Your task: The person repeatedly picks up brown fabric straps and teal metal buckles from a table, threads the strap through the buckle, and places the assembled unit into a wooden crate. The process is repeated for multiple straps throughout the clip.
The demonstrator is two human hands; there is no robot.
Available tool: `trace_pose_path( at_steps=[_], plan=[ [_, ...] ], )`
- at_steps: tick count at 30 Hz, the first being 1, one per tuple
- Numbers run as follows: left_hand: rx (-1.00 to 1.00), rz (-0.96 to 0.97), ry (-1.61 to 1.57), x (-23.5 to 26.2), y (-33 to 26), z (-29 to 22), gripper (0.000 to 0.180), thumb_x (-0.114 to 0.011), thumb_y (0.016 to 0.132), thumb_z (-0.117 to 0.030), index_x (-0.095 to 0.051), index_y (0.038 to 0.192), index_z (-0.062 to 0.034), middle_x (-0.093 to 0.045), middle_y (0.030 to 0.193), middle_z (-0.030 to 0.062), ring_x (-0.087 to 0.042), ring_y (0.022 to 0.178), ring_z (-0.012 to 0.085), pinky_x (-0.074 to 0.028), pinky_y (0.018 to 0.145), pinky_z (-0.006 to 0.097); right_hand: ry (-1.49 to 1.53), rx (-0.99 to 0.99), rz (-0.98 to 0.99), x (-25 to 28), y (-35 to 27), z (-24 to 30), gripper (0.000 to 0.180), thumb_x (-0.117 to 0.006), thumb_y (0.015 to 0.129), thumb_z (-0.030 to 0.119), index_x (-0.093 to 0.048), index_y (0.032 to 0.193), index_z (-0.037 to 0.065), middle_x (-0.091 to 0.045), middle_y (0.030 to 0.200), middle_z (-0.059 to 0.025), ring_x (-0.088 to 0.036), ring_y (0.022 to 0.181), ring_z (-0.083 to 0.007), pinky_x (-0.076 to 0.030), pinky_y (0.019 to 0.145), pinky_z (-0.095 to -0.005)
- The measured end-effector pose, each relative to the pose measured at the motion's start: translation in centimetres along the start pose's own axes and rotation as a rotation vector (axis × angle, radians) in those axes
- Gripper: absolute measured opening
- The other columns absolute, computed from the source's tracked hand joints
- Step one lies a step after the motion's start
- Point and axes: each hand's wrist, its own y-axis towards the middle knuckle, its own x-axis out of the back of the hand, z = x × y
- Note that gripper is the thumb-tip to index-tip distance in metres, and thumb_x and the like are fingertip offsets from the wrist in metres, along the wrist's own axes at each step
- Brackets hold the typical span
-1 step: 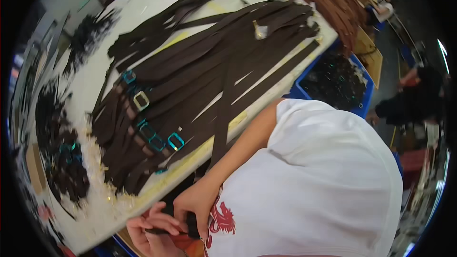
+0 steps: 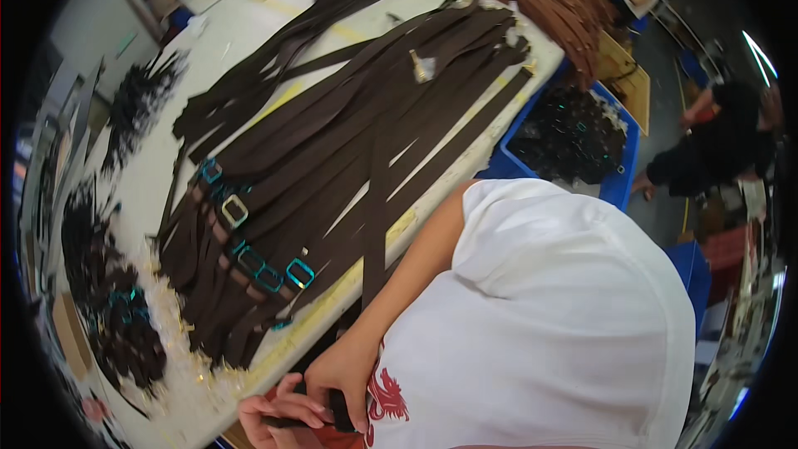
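Note:
My right hand (image 2: 347, 372) is closed on a small black piece (image 2: 340, 409), close against the white shirt. Right beside it my left hand (image 2: 281, 414) has its fingers curled over a thin dark strap. Whether the black piece and the strap are one item I cannot tell. A long dark brown strap (image 2: 376, 224) comes off the table edge and passes down behind my right forearm. On the table, many dark brown straps (image 2: 316, 150) lie side by side; buckles with blue-green film sit at their near-left ends, such as one rectangular buckle (image 2: 300, 273).
A gold-toned buckle (image 2: 235, 211) lies among the straps. Black strips are heaped (image 2: 108, 299) along the table's left side, with clear plastic scraps (image 2: 179, 316) beside them. A blue bin (image 2: 625, 187) of dark pieces stands right of the table. Reddish-brown straps (image 2: 532, 0) hang at the back; people are beyond.
The whole view has shifted a little, so the table sits further left. My hands stay together at the lower edge, the left slightly nearer the right, still gripping the dark items.

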Motion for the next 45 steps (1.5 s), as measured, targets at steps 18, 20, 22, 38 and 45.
trace_pose_path(
  at_steps=[18, 20, 22, 38, 45],
  plan=[
    [0.235, 0.207, 0.013, 0.4, -0.5, -0.7, 0.021, -0.059, 0.109, -0.013, -0.063, 0.103, 0.0074, -0.066, 0.118, 0.0327, -0.058, 0.054, 0.0165, -0.044, 0.059, 0.03, -0.561, 0.407, -0.054, 8.3, 2.3, 8.5, 0.032, -0.075, 0.081, 0.004, -0.08, 0.112, 0.004, -0.076, 0.097, -0.0109, -0.07, 0.089, -0.0225, -0.053, 0.078, -0.0374],
    [0.269, 0.132, -0.003, 1.3, -1.9, -1.1, 0.022, -0.057, 0.111, -0.013, -0.062, 0.104, 0.0079, -0.065, 0.123, 0.0349, -0.057, 0.052, 0.0154, -0.044, 0.052, 0.026, -0.848, 0.591, -0.092, 7.6, 3.1, 8.9, 0.029, -0.07, 0.075, 0.007, -0.08, 0.101, 0.013, -0.06, 0.101, -0.0091, -0.06, 0.101, -0.0327, -0.051, 0.085, -0.0481],
    [0.269, 0.006, -0.025, 0.7, -3.0, -1.4, 0.023, -0.055, 0.112, -0.013, -0.062, 0.105, 0.0084, -0.065, 0.127, 0.037, -0.056, 0.049, 0.0143, -0.044, 0.044, 0.023, -1.027, 0.697, -0.076, 7.7, 3.3, 9.2, 0.021, -0.072, 0.08, 0.01, -0.076, 0.1, 0.014, -0.06, 0.11, -0.0078, -0.059, 0.108, -0.0327, -0.048, 0.091, -0.0489],
    [0.288, -0.273, -0.049, -1.9, -1.7, 5.7, 0.018, -0.066, 0.106, -0.011, -0.068, 0.104, 0.007, -0.074, 0.105, 0.0154, -0.06, 0.057, 0.0137, -0.046, 0.051, 0.026, 0.749, -0.084, -0.626, 4.5, -0.7, 3.6, 0.043, -0.054, 0.116, 0.034, -0.066, 0.13, -0.005, -0.072, 0.116, -0.0117, -0.07, 0.105, -0.0191, -0.058, 0.096, -0.0348],
    [-0.023, -0.501, 0.109, -2.9, -0.4, 6.7, 0.015, -0.064, 0.105, -0.008, -0.068, 0.101, 0.0059, -0.075, 0.101, 0.0145, -0.064, 0.073, 0.0141, -0.051, 0.063, 0.028, 0.269, 0.054, -0.638, 4.8, 0.6, 2.9, 0.033, -0.053, 0.115, 0.022, -0.065, 0.133, -0.003, -0.067, 0.098, -0.0025, -0.061, 0.086, -0.0095, -0.053, 0.081, -0.0265]
  ],
)
